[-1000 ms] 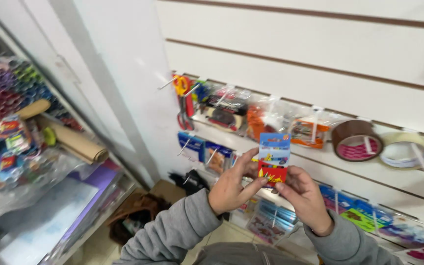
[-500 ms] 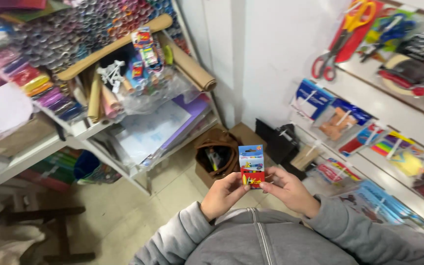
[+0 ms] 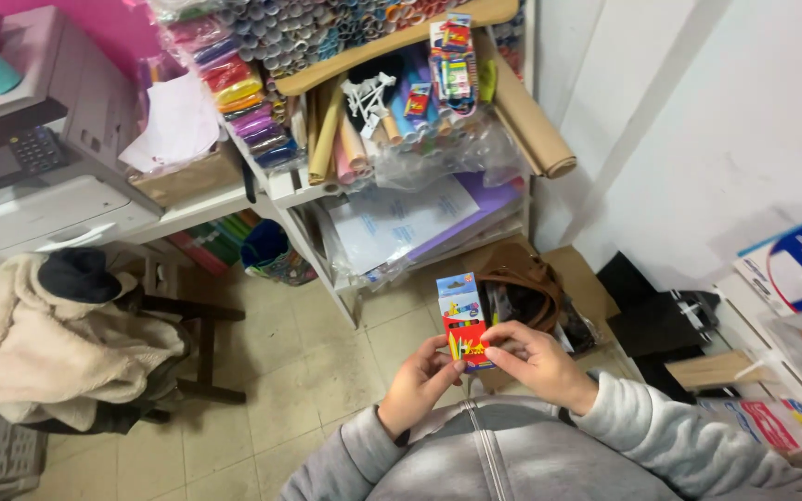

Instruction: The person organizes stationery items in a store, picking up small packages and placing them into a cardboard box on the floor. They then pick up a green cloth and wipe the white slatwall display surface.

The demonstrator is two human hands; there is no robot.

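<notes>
A small flat box of crayons [image 3: 462, 319], blue at the top and red at the bottom, stands upright between both hands in front of my chest. My left hand [image 3: 417, 386] pinches its lower left edge with thumb and fingertips. My right hand [image 3: 536, 362] grips its lower right corner, fingers curled around it. Both arms wear grey sleeves, and a grey zipped sweatshirt [image 3: 481, 463] fills the bottom of the view.
White shelves [image 3: 282, 188] ahead hold rolled papers, a brown paper roll [image 3: 528, 117] and plastic-wrapped sheets. A brown bag [image 3: 515, 277] sits in a cardboard box on the tiled floor. A printer [image 3: 44, 160] and a chair with a cream coat [image 3: 44, 341] stand left; hanging packets right.
My view has swung left, away from the slat wall of hanging goods toward the shelves, printer and chair. Both hands have kept hold of the crayon box, now lowered near my chest.
</notes>
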